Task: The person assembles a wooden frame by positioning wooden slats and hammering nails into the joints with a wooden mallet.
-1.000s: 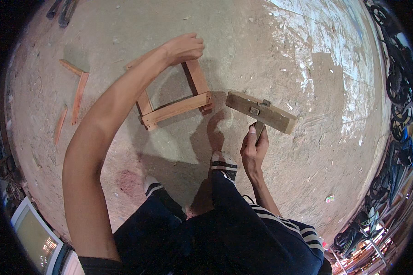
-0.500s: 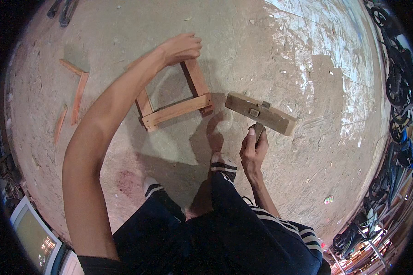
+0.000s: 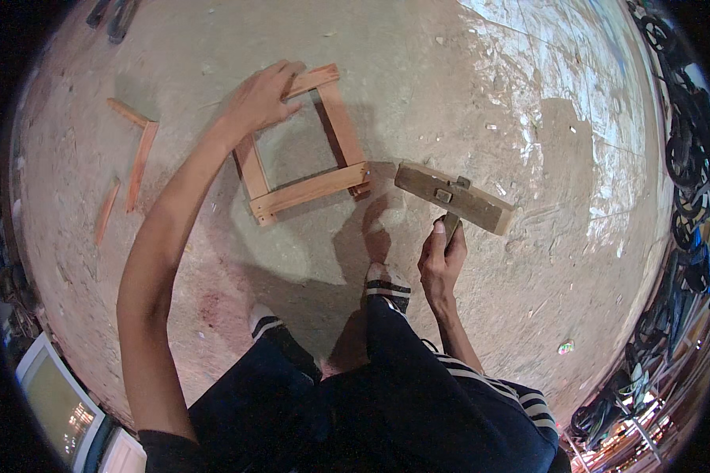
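Observation:
A four-sided wooden frame (image 3: 312, 188) lies on the floor ahead of my feet, and short pegs or tips show at its near corners. My left hand (image 3: 259, 101) reaches across it to the far bar, thumb on the inner side and fingers over the outer side, closed around the wood. The palm hides the far left corner. To the right of the frame, my right hand (image 3: 442, 264) grips the handle of a wooden mallet (image 3: 454, 197). The mallet's long block head is apart from the frame, just above the floor or resting on it; I cannot tell which.
Two joined wooden strips (image 3: 140, 162) and a loose strip (image 3: 106, 211) lie at the left. My feet (image 3: 386, 284) are just nearer than the frame. Dark clutter (image 3: 682, 173) lines the right edge. A pale-framed panel (image 3: 59, 402) stands at the lower left.
My left hand has slid left along the far bar from the far right corner, uncovering that corner. The mallet in my right hand has barely moved.

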The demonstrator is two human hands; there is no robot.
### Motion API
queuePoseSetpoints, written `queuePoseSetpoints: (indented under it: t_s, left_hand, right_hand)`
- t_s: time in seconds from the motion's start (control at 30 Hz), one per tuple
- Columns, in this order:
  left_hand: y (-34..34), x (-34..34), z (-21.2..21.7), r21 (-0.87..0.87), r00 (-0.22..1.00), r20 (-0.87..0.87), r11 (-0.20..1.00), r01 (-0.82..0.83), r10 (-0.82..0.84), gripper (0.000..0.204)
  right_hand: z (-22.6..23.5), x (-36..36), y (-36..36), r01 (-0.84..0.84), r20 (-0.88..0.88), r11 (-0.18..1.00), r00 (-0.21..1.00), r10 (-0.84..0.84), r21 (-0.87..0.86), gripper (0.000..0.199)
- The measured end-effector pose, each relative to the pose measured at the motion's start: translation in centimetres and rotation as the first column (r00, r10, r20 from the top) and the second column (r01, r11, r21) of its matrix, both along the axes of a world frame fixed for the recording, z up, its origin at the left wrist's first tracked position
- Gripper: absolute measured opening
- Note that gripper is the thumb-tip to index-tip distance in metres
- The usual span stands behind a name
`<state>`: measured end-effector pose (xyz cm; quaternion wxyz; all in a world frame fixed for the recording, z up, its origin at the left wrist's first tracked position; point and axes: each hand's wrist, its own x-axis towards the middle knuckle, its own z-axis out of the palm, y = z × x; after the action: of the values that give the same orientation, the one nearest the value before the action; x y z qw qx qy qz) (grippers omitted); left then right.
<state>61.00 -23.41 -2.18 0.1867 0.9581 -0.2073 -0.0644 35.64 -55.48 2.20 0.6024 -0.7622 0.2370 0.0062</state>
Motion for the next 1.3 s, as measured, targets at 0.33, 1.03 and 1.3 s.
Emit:
queuePoseSetpoints:
  t_s: [0.33,1.03,1.3]
  left_hand:
    - [-4.1,0.3,-1.6,-0.066,0.984,0.174,0.997,-0.039,0.050,0.040]
    - [-6.1,-8.4,0.3,-0.303,0.942,0.336,0.945,0.122,-0.014,0.055]
    - [-11.9,-16.6,-1.7,-0.434,0.977,0.130,0.896,-0.095,0.166,0.049]
  right_hand:
    - [1.1,-0.4,0.4,-0.010,-0.081,0.999,0.997,0.013,0.033,0.024]
    - [0.7,-0.5,0.4,0.032,-0.025,0.999,0.999,-0.031,0.022,0.023]
    - [0.7,-0.4,0.9,-0.015,0.022,1.000,1.000,0.015,-0.027,0.022]
